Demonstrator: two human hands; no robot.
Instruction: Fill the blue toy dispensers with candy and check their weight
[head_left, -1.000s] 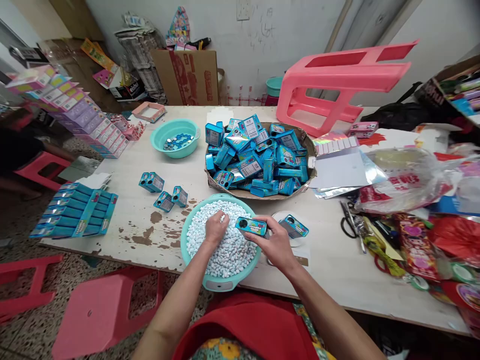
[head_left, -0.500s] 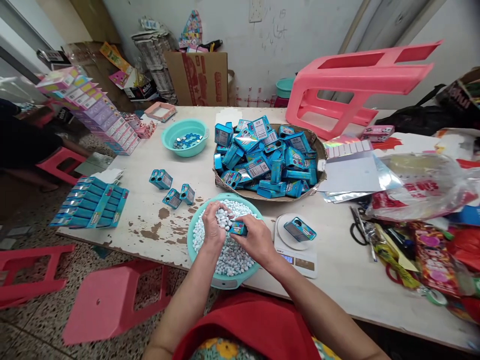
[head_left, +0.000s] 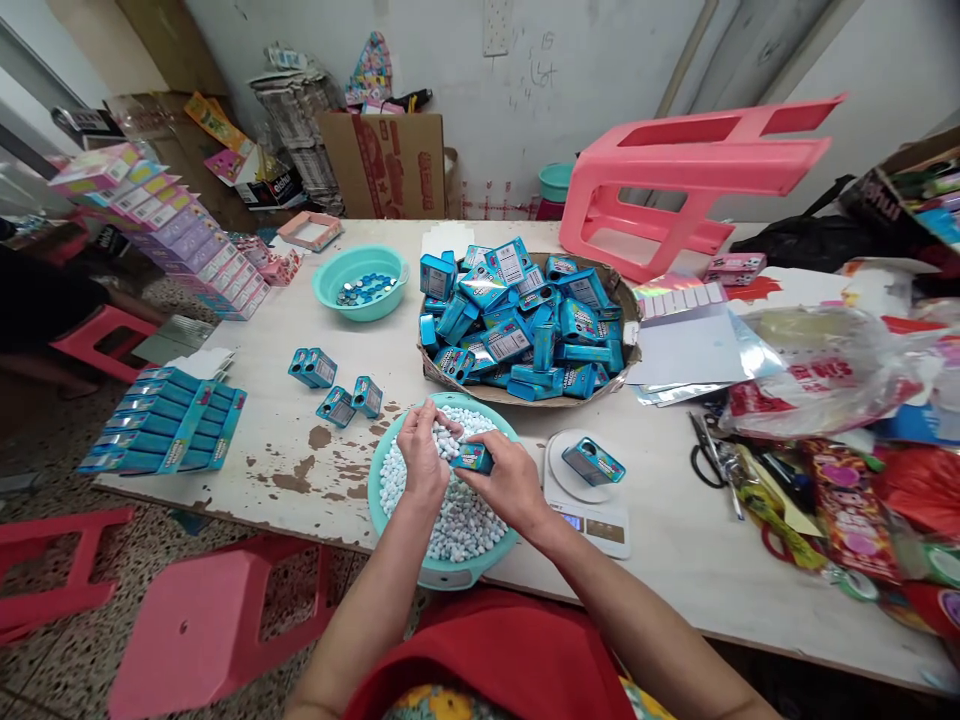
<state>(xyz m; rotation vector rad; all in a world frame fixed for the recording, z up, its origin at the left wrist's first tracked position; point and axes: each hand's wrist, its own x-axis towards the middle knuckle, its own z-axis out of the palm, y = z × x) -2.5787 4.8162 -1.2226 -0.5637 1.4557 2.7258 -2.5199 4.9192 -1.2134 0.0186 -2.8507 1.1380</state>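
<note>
My left hand [head_left: 422, 455] is cupped around a handful of small white candies [head_left: 447, 441], over a turquoise basin [head_left: 448, 577] filled with the same candies. Close against it, my right hand [head_left: 511, 478] grips a small blue tin [head_left: 473, 458] between thumb and fingers, its end by the candies in my left palm. The tin's opening is hard to make out. Right of the basin, another blue tin [head_left: 593, 462] with a round dark hole rests on a white digital scale [head_left: 611, 528].
A cardboard tray [head_left: 525, 398] heaped with blue tins stands behind the basin. Left are several loose tins [head_left: 313, 368], a turquoise bowl [head_left: 360, 254] of small discs and a display box [head_left: 166, 420]. Scissors [head_left: 705, 455] and plastic bags [head_left: 817, 370] lie right, a pink stool [head_left: 675, 165] behind.
The whole view has shifted slightly. Both hands stay together over the basin, with the tin and the candies still held; the left fingers have closed in a little.
</note>
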